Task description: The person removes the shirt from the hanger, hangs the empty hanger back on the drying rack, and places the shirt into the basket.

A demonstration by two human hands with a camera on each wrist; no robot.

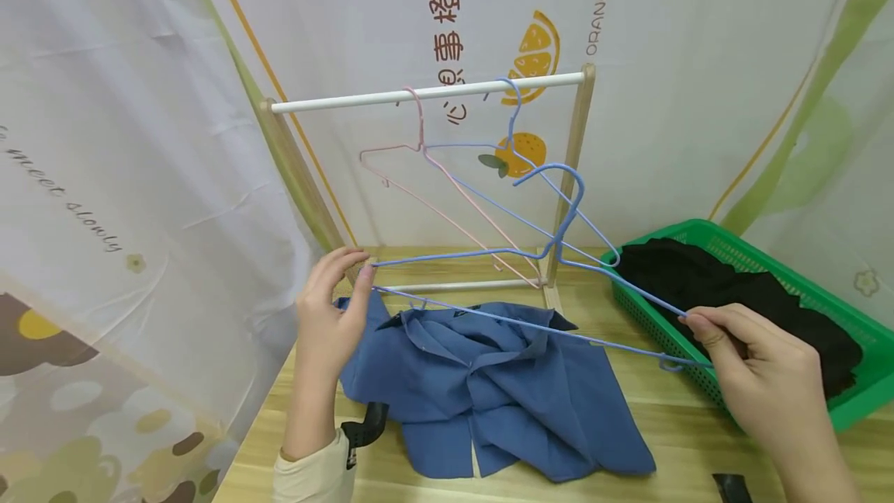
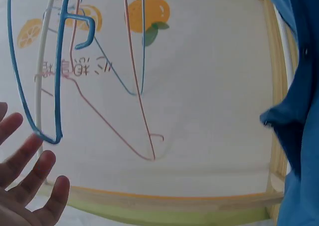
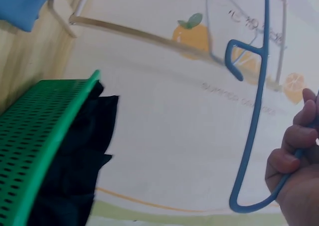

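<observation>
Two hands hold one blue wire hanger (image 1: 559,254) level above the wooden table (image 1: 670,433), its hook pointing up and away toward the rack. The left hand (image 1: 331,317) pinches the hanger's left tip between thumb and fingertips; in the left wrist view the other fingers (image 2: 35,186) spread straight. The right hand (image 1: 754,371) has its fingers curled round the hanger's right end, a grip confirmed in the right wrist view, where the wire passes through the closed fingers (image 3: 294,151). Directly beneath the hanger lies a blue shirt (image 1: 489,386), crumpled on the table with its collar toward the rack; the hanger does not touch it. Behind the shirt stands a small wooden clothes rack with a white rail (image 1: 426,93), and on the rail hang a pink wire hanger (image 1: 433,177) and a second blue wire hanger (image 1: 513,119), side by side and both bare. To the right of the shirt, just beside the right hand, sits a green perforated plastic basket (image 1: 866,324) holding black fabric (image 1: 726,286). A white backdrop printed with oranges (image 1: 534,53) encloses the table on three sides.
</observation>
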